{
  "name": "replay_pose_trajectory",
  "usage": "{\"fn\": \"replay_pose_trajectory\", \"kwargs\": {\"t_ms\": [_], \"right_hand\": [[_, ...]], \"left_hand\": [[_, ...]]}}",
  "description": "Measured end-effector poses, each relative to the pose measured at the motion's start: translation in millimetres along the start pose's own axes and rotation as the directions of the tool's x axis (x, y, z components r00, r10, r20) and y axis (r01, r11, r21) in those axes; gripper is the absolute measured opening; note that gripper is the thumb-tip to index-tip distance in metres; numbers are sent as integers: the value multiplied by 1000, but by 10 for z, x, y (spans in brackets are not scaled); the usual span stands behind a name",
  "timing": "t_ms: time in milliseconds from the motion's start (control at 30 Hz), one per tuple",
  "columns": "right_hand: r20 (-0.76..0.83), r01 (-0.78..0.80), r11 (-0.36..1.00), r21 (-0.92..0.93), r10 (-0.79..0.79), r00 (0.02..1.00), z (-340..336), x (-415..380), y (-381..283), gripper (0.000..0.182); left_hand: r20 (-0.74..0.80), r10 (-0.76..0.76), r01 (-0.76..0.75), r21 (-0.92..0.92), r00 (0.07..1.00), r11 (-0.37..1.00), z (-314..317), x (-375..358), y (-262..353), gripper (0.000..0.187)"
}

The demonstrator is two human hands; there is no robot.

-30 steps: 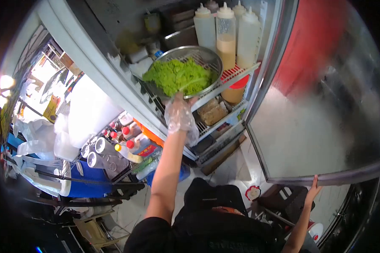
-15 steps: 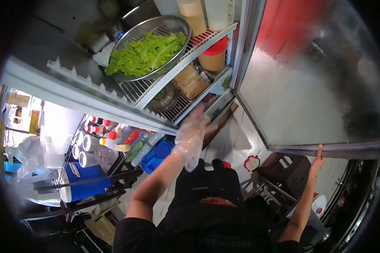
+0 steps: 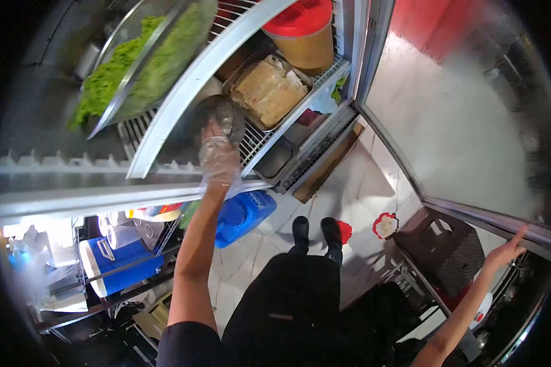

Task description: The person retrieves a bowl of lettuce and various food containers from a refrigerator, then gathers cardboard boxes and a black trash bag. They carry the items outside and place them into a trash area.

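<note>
My left hand [image 3: 219,156], in a clear plastic glove, reaches into the fridge and rests at a round metal lid or bowl [image 3: 229,119] on the lower wire shelf. Its fingertips are partly blurred against the metal, so their grip is unclear. Beside it lies a tray of pale, crusted food [image 3: 269,92], with a red-lidded tub [image 3: 303,37] behind. Green lettuce [image 3: 119,73] in a metal bowl is on the shelf above. At the right, my right hand [image 3: 507,249] is at the bottom edge of the open glass door [image 3: 465,140], index finger extended.
A blue jug [image 3: 242,217] stands on the floor below the shelf. At the left is a blue cooler [image 3: 119,266] on a rack. A brown stool [image 3: 450,257] stands below the door, near a red-edged item [image 3: 386,226] on the tiles.
My left hand has moved up and into the fridge to the round metal item. The view has shifted closer to the shelves. My right hand's fingers are more spread at the door.
</note>
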State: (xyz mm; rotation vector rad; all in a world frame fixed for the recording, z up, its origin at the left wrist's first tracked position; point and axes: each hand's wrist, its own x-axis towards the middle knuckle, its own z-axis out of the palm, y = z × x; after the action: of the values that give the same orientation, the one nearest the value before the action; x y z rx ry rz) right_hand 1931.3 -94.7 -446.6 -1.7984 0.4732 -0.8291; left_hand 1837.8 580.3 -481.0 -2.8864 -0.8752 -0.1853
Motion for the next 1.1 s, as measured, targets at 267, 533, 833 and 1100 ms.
{"fn": "replay_pose_trajectory", "kwargs": {"t_ms": [267, 533, 833, 1100], "right_hand": [[107, -97, 995, 36, 93, 990, 434, -1830, 1102, 48], [474, -440, 897, -43, 406, 781, 1020, -3216, 1539, 46], [586, -437, 898, -50, 381, 716, 1243, -3300, 1429, 46], [638, -367, 928, -60, 319, 701, 1313, -3376, 1310, 45]], "left_hand": [[-4, 41, -40, 156, 999, 987, -17, 58, 33, 66], [-41, 81, -77, 83, 996, 994, 74, 49, -80, 67], [-71, 86, -87, -7, 994, 996, -133, 45, -29, 64], [190, 439, -404, -196, 878, 894, -515, -569, 645, 68]]}}
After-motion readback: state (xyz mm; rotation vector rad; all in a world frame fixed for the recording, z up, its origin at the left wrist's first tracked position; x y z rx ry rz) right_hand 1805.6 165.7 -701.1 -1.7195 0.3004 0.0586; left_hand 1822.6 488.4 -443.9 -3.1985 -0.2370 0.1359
